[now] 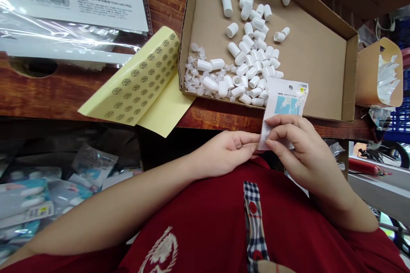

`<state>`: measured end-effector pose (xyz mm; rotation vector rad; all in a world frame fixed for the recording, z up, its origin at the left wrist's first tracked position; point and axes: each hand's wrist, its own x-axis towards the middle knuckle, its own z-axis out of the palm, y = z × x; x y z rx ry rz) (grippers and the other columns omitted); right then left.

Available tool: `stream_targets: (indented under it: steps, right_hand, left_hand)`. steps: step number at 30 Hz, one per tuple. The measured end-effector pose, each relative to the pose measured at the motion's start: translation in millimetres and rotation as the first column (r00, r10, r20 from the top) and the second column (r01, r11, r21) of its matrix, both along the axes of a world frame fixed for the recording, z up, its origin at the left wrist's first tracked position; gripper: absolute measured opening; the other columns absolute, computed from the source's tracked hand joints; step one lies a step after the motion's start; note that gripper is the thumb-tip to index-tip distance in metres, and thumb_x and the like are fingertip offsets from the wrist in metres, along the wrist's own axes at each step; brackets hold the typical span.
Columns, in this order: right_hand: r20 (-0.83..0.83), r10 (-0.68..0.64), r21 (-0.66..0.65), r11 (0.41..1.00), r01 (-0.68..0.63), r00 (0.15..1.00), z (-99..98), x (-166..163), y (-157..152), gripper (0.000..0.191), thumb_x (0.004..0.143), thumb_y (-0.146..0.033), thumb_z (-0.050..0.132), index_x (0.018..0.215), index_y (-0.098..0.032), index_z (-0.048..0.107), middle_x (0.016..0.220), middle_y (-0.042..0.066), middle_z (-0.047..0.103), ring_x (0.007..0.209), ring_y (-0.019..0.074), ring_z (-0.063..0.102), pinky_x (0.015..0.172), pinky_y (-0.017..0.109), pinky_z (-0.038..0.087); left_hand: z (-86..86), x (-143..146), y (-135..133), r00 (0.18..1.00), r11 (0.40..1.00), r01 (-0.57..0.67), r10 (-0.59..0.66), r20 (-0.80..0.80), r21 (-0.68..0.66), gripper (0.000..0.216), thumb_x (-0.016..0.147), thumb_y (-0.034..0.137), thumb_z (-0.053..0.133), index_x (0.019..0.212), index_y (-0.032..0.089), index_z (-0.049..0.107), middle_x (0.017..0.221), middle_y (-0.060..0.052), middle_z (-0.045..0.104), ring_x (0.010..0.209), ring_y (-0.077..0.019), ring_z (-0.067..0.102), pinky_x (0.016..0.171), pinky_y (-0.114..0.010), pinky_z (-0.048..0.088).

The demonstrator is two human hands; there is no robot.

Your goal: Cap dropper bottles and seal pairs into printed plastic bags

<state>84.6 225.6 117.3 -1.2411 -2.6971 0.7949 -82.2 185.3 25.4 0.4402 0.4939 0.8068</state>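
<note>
red shirt nearest; right hand pinches printed packet; left hand meets its edge, grip unclear; light hold should prevent creases.

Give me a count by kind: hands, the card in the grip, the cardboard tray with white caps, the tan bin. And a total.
Left hand and right hand: 2
Card: 1
Cardboard tray: 1
Tan bin: 1
Total: 5, leaving out the white caps
</note>
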Motion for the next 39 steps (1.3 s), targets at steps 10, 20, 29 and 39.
stream_targets:
  steps: [10,20,29,39]
  right_hand:
    - [0.050,0.036,0.141,0.989,-0.043,0.998,-2.1,-6.3,-9.6,0.004,0.090,-0.018,0.055,0.090,-0.020,0.059,0.120,0.013,0.060,0.116,0.0246,0.056,0.095,0.043,0.048]
    - [0.082,-0.043,0.388,0.922,0.008,0.996,-16.7,-15.1,-16.5,0.004,0.086,-0.014,0.058,0.086,-0.018,0.058,0.103,0.012,0.063,0.100,0.0235,0.060,0.089,0.041,0.048]
    - [0.088,-0.063,0.419,0.908,0.020,0.994,-18.3,-15.6,-19.3,0.007,0.086,-0.013,0.056,0.084,-0.019,0.059,0.100,0.011,0.064,0.097,0.0243,0.060,0.086,0.042,0.049]
    - [0.116,-0.070,0.433,0.901,0.013,0.991,-18.7,-17.5,-20.9,0.007,0.086,-0.013,0.056,0.082,-0.019,0.060,0.098,0.011,0.064,0.096,0.0243,0.060,0.085,0.043,0.049]
  left_hand:
    - [-7.3,1.4,-1.7,0.999,0.978,-0.046,0.041,-0.030,-0.204,0.027,0.074,0.036,0.075,0.091,0.015,0.074,0.089,-0.006,0.075,0.085,-0.0164,0.068,0.086,-0.030,0.049]
    - [-1.1,2.5,2.4,0.954,0.998,-0.064,0.064,-0.292,0.010,0.017,0.076,0.033,0.073,0.084,0.018,0.078,0.079,-0.001,0.076,0.084,-0.0187,0.066,0.084,-0.027,0.047]
    - [-1.5,-2.4,2.9,0.990,0.994,0.052,-0.065,-0.127,-0.101,0.020,0.070,0.029,0.079,0.086,0.018,0.078,0.074,-0.001,0.075,0.077,-0.0140,0.066,0.080,-0.025,0.049]
    - [0.7,-8.7,4.8,0.977,0.989,0.143,-0.145,-0.158,-0.027,0.016,0.078,0.021,0.067,0.091,0.018,0.077,0.079,0.000,0.076,0.080,-0.0166,0.069,0.085,-0.030,0.051]
